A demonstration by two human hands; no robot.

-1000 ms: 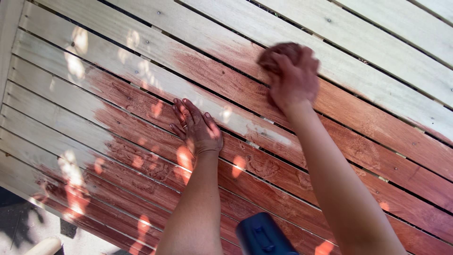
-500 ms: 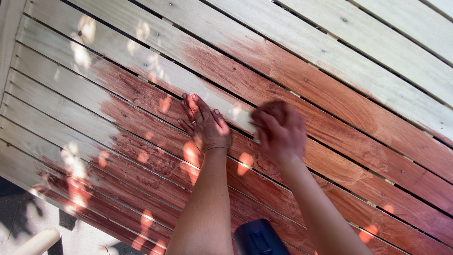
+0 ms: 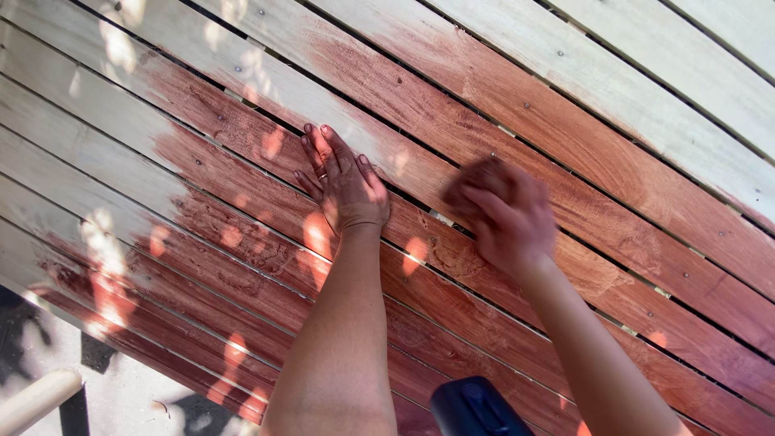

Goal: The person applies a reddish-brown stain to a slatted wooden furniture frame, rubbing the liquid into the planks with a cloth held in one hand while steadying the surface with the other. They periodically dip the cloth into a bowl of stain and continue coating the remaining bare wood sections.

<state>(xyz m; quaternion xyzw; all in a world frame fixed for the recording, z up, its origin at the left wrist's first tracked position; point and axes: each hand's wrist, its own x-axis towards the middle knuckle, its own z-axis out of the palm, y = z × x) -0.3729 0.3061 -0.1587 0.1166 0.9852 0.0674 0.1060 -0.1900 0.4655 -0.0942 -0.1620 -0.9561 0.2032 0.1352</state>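
My left hand (image 3: 343,182) lies flat, fingers spread, on a red-brown stained slat of a slatted wooden panel (image 3: 565,169). My right hand (image 3: 504,214) is to its right, blurred by motion, closed over a dark cloth or pad (image 3: 476,182) pressed on a stained slat. The stain covers the middle and lower slats; the upper and left slats are pale bare wood (image 3: 662,56).
A dark blue rounded object (image 3: 476,408) sits at the bottom edge between my forearms. A pale wooden pole end (image 3: 36,400) shows at the lower left over grey ground (image 3: 121,396). Sun spots dapple the slats.
My right hand swept from the upper right down toward my left hand, then back out a little to the right. My left hand stayed flat on the slats.
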